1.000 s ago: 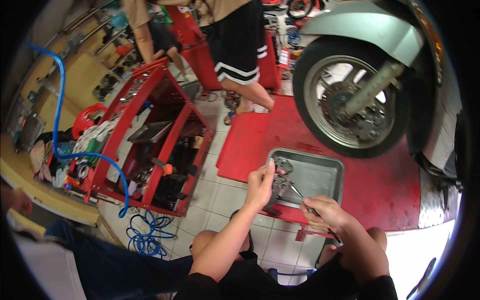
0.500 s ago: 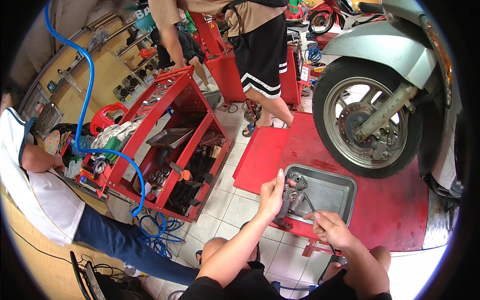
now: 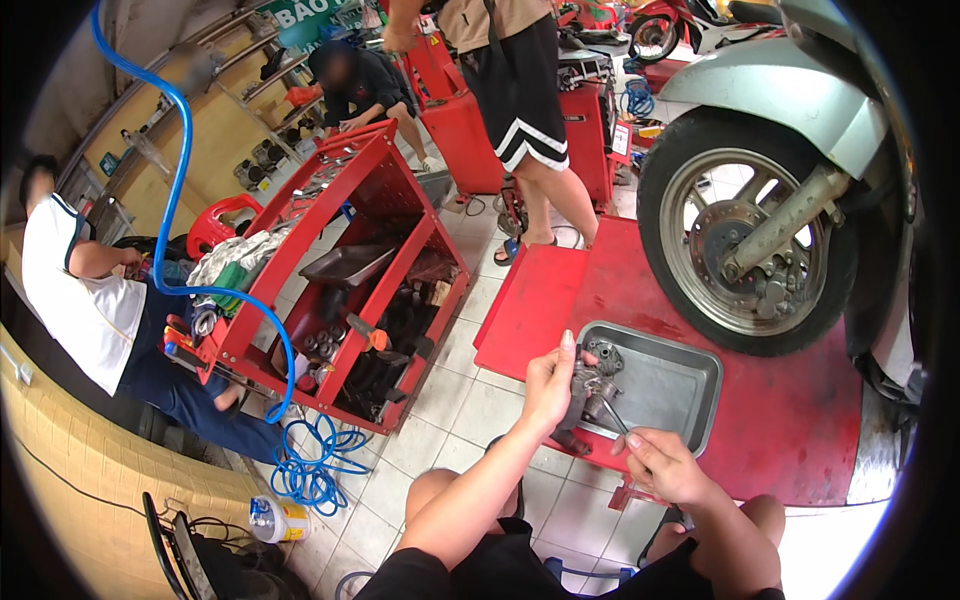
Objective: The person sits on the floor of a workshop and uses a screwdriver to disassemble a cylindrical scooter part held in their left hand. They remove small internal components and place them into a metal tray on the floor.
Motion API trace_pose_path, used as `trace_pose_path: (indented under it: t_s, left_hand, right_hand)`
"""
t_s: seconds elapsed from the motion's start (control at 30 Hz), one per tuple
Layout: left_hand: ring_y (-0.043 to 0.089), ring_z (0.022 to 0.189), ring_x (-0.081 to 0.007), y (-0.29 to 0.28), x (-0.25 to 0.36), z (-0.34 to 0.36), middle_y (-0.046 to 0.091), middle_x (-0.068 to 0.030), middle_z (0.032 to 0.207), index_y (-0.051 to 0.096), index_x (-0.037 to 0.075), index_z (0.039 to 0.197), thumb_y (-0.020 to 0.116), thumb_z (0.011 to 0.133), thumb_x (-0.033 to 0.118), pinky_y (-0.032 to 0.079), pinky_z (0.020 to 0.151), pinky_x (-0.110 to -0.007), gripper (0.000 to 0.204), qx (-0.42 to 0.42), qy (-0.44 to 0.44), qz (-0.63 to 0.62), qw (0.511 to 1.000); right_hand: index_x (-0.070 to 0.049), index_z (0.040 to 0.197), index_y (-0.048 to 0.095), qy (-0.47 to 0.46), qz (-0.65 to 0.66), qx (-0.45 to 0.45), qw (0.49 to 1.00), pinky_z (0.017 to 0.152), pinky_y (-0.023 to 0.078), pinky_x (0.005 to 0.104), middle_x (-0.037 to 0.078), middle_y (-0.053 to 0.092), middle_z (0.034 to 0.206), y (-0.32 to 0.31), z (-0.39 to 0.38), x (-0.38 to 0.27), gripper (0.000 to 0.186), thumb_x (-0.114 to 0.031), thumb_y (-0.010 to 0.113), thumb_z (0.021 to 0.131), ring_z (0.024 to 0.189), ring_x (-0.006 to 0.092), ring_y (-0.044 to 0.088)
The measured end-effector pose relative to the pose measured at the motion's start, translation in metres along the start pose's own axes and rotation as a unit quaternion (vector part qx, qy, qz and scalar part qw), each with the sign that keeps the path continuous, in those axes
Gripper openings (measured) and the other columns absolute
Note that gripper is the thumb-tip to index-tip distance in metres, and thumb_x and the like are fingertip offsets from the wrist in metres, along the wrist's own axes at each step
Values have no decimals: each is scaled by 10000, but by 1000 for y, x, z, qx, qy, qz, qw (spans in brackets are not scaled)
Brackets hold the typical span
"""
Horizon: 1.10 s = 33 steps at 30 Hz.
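Observation:
My left hand (image 3: 550, 385) grips a greasy metal mechanical part (image 3: 598, 390), with a round housing at its top and a dark tube hanging below. My right hand (image 3: 658, 462) is closed on a slim tool (image 3: 615, 420), its shaft reaching up-left to the part. Both hands are over the near left of a grey metal tray (image 3: 712, 400) on the red platform (image 3: 790, 420). The tool's tip is too small to make out against the part.
A scooter's front wheel (image 3: 660, 250) stands beyond the tray. A red tool cart (image 3: 400, 360) is left, with a blue hose (image 3: 180, 170) and coils (image 3: 315, 460). A bucket (image 3: 280, 520) sits lower left. Co-workers: one standing (image 3: 510, 90), one crouching (image 3: 350, 95), one in white (image 3: 80, 300).
The view has shifted. The standing co-worker's arm has lifted from the cart, and the one in white has moved farther up and away. My hands keep hold of part and tool, moving little relative to the tray.

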<state>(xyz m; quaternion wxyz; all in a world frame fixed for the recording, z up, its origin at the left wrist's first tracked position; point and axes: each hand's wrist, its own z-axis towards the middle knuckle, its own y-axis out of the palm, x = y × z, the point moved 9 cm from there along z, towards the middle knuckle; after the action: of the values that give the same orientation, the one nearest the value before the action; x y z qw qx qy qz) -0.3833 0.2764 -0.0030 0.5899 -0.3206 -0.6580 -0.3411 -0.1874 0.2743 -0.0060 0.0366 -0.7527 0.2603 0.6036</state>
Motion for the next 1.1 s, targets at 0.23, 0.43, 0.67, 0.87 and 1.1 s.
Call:
trace_pose_path:
  t_s: [0.23,0.43,0.67,0.87,1.1]
  left_hand:
    - [606,559,-136,-23,20,3,651,-62,679,695,-3,866,388,1013,615,502,533,-284,705,35,12,-24,999]
    - [627,595,-147,-10,11,6,655,-82,779,668,-34,919,370,1016,612,533,534,-296,718,-10,26,-5,1000]
    - [636,673,-124,-7,14,4,670,-77,865,678,-56,955,366,1036,572,537,594,-271,706,-48,96,37,994]
    - [638,699,-121,-6,13,5,671,-76,893,687,-56,934,360,1047,549,534,615,-265,697,-58,106,50,991]
    - [643,685,-130,-12,5,7,668,-77,888,683,-52,916,364,1036,573,539,602,-276,713,-53,78,25,995]
  right_hand:
    - [-39,1083,583,9,125,-57,990,419,278,243,-44,336,547,21,16,-3,398,-379,376,1089,442,61,299]
    - [0,1024,562,-14,97,-39,994,455,288,243,-53,356,557,13,7,-7,386,-320,358,1097,465,59,328]
    - [-28,1014,541,-3,138,-44,989,441,243,249,-58,306,570,18,7,-1,355,-319,356,1098,458,59,272]
    - [-37,996,521,9,166,-49,985,423,208,253,-61,286,572,17,7,6,355,-338,361,1096,449,59,246]
    - [-38,978,526,24,162,-45,985,423,202,252,-63,284,564,18,5,3,370,-351,367,1093,449,57,246]
